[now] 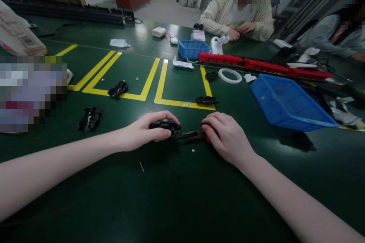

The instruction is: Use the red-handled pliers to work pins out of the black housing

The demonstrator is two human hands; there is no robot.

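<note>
My left hand (142, 131) is closed round a black plastic part (167, 125), thumb on the near side and fingers over the top. In my right hand (228, 136) are red-handled pliers (192, 135), held with the fingers wrapped round the grips. The dark jaws point left and meet the right end of the black part; whether they grip it cannot be made out. A small white scrap (193, 150) lies just below the pliers. Nearer to me on the green table (171, 205) is a thin pale strip (142, 166).
Similar black parts lie beyond my hands, one at the left (89, 118) and another on yellow tape (118, 89). A blue bin (293, 102) stands right, near a white tape roll (229, 76) and a long red rail (265, 66). A person in stripes (236, 11) sits opposite.
</note>
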